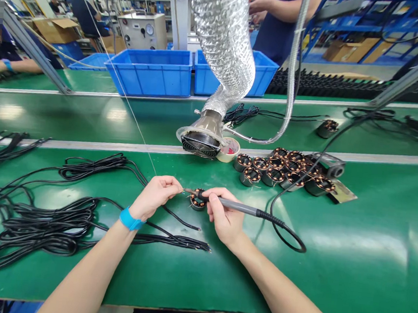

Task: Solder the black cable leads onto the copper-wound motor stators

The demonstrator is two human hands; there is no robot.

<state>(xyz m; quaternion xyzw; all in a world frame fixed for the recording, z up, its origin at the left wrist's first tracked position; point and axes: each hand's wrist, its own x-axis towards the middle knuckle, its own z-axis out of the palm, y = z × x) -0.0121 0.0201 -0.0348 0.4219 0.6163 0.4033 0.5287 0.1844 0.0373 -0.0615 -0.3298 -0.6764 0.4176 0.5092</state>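
Observation:
My right hand [225, 218] is closed around the grey handle of a soldering iron [239, 205], whose tip points left. My left hand [158, 196], with a blue band at the wrist, pinches the end of a thin solder wire [138, 123] that runs down from the upper left. The iron's tip meets the wire end at my left fingertips. Just under the iron sits a motor stator [197, 204] with copper windings, partly hidden by the iron and my right fingers. Black cables [185, 242] with stripped ends lie below my hands.
Coiled black cables [45, 224] cover the left side. A fume extractor [201, 143] hangs ahead on a foil duct [225, 33], beside a tape roll [229, 149]. Several stators [274, 176] cluster right, near a metal iron stand [329, 165]. Blue bins [154, 73] stand behind; co-workers are beyond.

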